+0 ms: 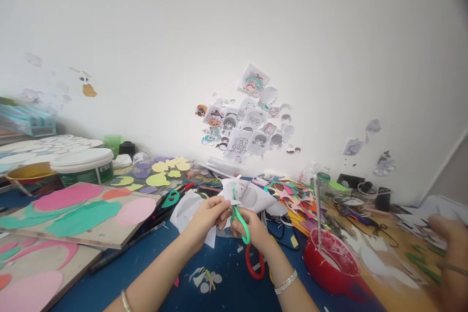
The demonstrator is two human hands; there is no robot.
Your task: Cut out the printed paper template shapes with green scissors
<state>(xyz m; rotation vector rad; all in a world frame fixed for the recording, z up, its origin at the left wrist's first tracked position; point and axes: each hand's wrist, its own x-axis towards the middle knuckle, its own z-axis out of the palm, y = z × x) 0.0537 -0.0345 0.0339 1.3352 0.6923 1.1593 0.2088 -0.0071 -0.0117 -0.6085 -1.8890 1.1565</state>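
Observation:
My left hand point(211, 210) pinches a small piece of white paper point(234, 202) between its fingertips. In my right hand point(253, 228) are green-handled scissors point(243, 224), their blades pointing up and away beside the pinched paper. Whether the blades are apart is too small to tell. Just behind both hands lie white sheets with grey printed drawings point(250, 196). A crumpled white sheet point(186, 209) rests left of them. Red-handled scissors point(255, 270) lie below my right hand, partly hidden by it. Small white cut pieces point(205, 280) are on the blue tabletop point(161, 273).
Boards point(109, 234) with pink and green paper shapes and a white-lidded tub point(82, 161) stand left. To the right are a red pot point(329, 263) with a spoon in it and a heap of colored paper scraps point(303, 200). Another person's hand point(448, 229) is at far right.

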